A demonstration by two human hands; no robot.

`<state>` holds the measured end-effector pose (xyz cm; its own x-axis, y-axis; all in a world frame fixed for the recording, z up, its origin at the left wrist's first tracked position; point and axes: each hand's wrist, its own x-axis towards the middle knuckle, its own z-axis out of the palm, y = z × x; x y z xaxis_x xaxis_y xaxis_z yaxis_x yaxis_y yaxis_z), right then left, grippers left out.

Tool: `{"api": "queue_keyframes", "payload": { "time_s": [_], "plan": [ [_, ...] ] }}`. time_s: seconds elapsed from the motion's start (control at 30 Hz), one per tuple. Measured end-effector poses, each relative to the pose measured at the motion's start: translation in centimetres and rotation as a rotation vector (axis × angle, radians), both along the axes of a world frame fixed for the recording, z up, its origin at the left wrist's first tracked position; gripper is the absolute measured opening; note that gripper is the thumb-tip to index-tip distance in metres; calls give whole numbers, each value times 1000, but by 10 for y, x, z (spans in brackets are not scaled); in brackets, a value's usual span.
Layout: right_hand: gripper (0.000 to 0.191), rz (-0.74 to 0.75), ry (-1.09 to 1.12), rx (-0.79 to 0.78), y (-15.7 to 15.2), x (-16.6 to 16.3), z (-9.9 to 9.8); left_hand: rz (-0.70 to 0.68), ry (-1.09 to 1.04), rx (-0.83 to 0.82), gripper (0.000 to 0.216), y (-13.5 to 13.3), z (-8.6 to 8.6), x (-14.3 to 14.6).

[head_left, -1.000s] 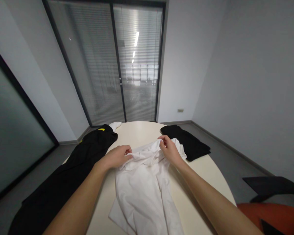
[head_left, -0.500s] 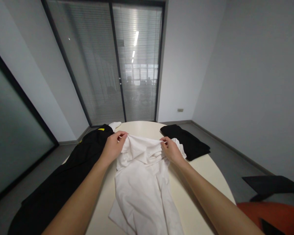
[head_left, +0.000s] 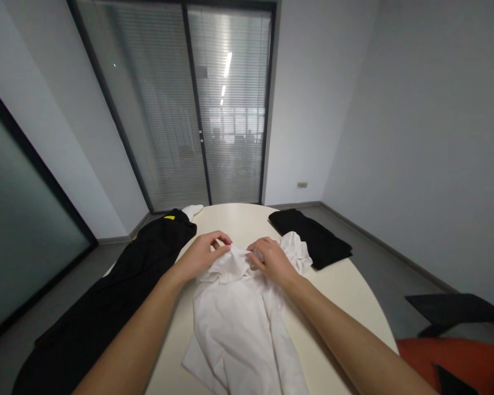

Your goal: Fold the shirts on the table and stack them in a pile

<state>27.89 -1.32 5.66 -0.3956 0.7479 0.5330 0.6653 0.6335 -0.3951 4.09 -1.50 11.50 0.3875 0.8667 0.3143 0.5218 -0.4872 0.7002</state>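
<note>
A white cloth garment (head_left: 242, 323) lies lengthwise on the table, its near end running out of the bottom of the view. Its far end is bunched up between my hands. My left hand (head_left: 208, 253) pinches the far edge of the cloth between thumb and fingers. Close beside it, my right hand (head_left: 270, 259) has its fingers curled over the gathered cloth, gripping it. A crumpled white part of the fabric (head_left: 297, 253) spreads out to the right, touching or close to the folded black garment. The garment's exact kind cannot be made out.
A folded black garment (head_left: 308, 237) rests at the table's right side. Black clothing with yellow marks (head_left: 123, 291) covers the left side, with a small white cloth (head_left: 192, 210) behind it. The round cream table (head_left: 349, 307) has a red chair (head_left: 448, 362) at its right.
Both hands have come closer together and slightly nearer to me. The stretched far edge of the white garment is now slack and bunched between them.
</note>
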Motion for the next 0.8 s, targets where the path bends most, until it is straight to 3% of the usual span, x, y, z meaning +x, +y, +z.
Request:
{"api": "queue_keyframes", "payload": {
  "time_s": [0.13,0.27,0.4,0.5,0.6,0.73,0.8],
  "plan": [
    [19,-87,71,-63,8,5,-4,113,112,148,13,1,0,-1],
    [22,-117,141,-135,13,10,-8,-1,175,-26,16,-2,-1,0],
    [23,-149,155,-184,14,12,-12,44,293,-149,16,-6,-6,-3],
    [21,-176,173,-203,13,11,-13,42,401,-236,35,-9,-10,-6],
    [16,-165,177,-195,12,11,-13,28,482,-209,48,-11,-13,-6],
    [17,-112,164,-166,12,11,-14,19,433,-127,17,-8,-15,-3],
    [18,-104,161,-162,13,11,-15,24,344,-95,18,-4,-14,-3]
  ]
}}
